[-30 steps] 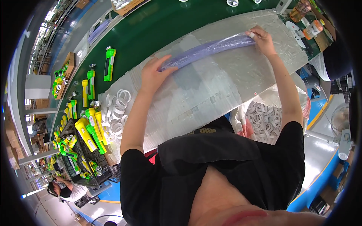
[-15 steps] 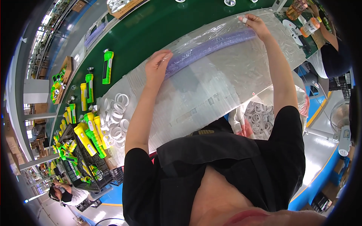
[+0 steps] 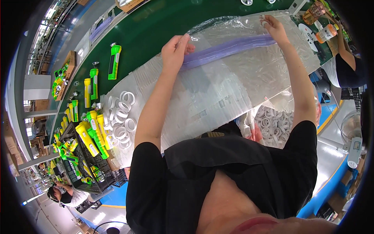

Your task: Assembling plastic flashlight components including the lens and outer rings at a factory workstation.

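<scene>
A long bundle of translucent purple plastic strips (image 3: 230, 47) lies across the covered worktop between my hands. Crinkled clear plastic film (image 3: 214, 26) spreads along its far side. My left hand (image 3: 176, 52) is at the bundle's left end, thumb and forefinger closed on the film's edge. At the other end, my right hand (image 3: 274, 29) pinches the film with bent fingers, its heel close to the purple strips. What the curled fingers hold is partly hidden. White plastic rings (image 3: 124, 117) lie heaped to the left of my left forearm.
Green and yellow flashlights stand or lie at the left, one flashlight (image 3: 114, 61) on the green tabletop (image 3: 156, 31), others by a black crate (image 3: 102, 186). A sack of white rings (image 3: 272, 123) is by my right arm. Bottles (image 3: 326, 34) and another person's arm (image 3: 344, 46) are at far right.
Both hands have moved slightly right and the left one farther away from me. The film now lies behind the purple bundle, which shows more plainly and straighter.
</scene>
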`<state>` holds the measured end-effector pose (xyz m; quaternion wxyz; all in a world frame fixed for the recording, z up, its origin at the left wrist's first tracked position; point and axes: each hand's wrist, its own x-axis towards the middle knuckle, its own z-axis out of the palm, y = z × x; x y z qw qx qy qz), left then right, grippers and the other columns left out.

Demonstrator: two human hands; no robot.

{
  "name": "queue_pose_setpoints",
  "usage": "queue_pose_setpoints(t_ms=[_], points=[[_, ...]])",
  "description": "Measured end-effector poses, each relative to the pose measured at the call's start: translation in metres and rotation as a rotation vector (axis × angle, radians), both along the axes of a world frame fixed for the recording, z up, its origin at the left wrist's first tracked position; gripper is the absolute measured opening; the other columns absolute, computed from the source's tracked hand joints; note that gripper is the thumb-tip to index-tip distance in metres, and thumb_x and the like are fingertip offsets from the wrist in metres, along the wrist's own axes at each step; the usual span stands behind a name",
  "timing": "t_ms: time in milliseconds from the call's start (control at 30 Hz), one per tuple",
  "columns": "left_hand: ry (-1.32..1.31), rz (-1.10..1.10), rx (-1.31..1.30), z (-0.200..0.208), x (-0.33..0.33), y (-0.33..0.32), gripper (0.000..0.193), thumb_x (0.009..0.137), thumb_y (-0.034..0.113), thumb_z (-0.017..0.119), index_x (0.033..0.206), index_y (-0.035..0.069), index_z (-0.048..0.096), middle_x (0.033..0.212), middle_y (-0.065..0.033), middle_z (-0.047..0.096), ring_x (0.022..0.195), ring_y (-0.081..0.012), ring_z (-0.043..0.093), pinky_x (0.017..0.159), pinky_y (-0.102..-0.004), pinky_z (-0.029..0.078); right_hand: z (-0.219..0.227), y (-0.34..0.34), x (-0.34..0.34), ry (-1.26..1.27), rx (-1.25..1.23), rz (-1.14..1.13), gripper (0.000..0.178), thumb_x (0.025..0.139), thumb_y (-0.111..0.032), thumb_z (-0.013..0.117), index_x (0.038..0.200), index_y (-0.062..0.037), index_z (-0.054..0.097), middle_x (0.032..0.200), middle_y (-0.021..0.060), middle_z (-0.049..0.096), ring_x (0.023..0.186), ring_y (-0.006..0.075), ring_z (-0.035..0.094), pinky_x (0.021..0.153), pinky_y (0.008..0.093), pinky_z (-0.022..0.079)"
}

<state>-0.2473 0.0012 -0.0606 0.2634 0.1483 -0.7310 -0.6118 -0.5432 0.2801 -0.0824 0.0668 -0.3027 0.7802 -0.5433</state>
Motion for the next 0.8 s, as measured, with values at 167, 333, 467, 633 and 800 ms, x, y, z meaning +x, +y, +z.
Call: queue_pose_setpoints(t_ms=[167,333,467,633,800], points=[[-0.189,0.051,0.121,0.008,0.004,-0.021,0.034,0.09,0.033,0.068,0.085,0.0,0.068,0.07,-0.0081,0.068,0.059,-0.011,0.064,0.054,-0.024,0.05,0.058,-0.03,0.093,0.421,-0.159,0.129,0.048,0.082,-0.007,0.064,0.129,-0.0054,0.053,0.134,0.0095,0.054,0.121,0.0249,0.052,0.099,0.0368,0.042],[-0.363,0.068,-0.096,-0.007,0.002,-0.049,0.041,0.086,0.039,0.071,0.077,0.0,0.069,0.062,-0.0065,0.065,0.055,-0.0108,0.061,0.053,-0.0235,0.048,0.044,-0.078,0.178,0.897,-0.105,0.085,0.033,0.076,-0.018,0.074,0.106,-0.0091,0.065,0.113,0.0078,0.062,0.1,0.028,0.059,0.086,0.0389,0.046],[-0.282,0.088,-0.007,-0.012,0.007,-0.048,0.038,0.086,0.037,0.072,0.073,0.002,0.069,0.057,-0.0041,0.062,0.05,-0.009,0.056,0.048,-0.0234,0.044,0.023,-0.13,0.232,0.753,-0.01,0.358,0.027,0.075,-0.02,0.076,0.097,-0.0078,0.068,0.105,0.0065,0.064,0.097,0.0267,0.06,0.082,0.0382,0.047],[-0.161,0.18,0.09,-0.029,0.001,-0.039,0.038,0.088,0.036,0.07,0.069,0.002,0.067,0.053,-0.0016,0.056,0.046,-0.0065,0.048,0.045,-0.0237,0.039,0.011,-0.169,0.262,0.67,0.146,0.189,0.031,0.076,-0.032,0.075,0.097,-0.0101,0.067,0.096,0.0043,0.061,0.096,0.0237,0.06,0.081,0.0397,0.045],[-0.061,0.212,0.137,-0.037,-0.023,-0.017,0.039,0.09,0.034,0.067,0.069,0.002,0.065,0.053,-0.0023,0.056,0.047,-0.0073,0.049,0.044,-0.0245,0.038,0.008,-0.147,0.246,0.657,0.128,0.199,0.034,0.072,-0.032,0.077,0.098,-0.0126,0.066,0.097,0.0041,0.058,0.097,0.0239,0.059,0.082,0.0403,0.044]])
